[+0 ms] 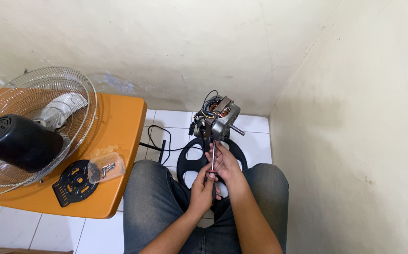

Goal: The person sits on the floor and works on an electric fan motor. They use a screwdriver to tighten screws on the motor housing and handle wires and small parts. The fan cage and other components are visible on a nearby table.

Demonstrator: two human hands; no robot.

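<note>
A bare fan motor (219, 118) with copper windings and a short shaft stands upright on its black round base (191, 160) on the floor between my knees. My left hand (203, 188) grips the red handle of a screwdriver (212, 161) whose shaft points up under the motor. My right hand (223, 162) rests its fingers on the shaft just below the motor housing.
An orange table (119, 136) at my left carries wire fan grilles (39, 117), a black motor cover (18, 141), a black plastic plate (74, 182) and a clear tub of screws (106, 167). A black cable (159, 136) trails over white floor tiles. Walls close in ahead and right.
</note>
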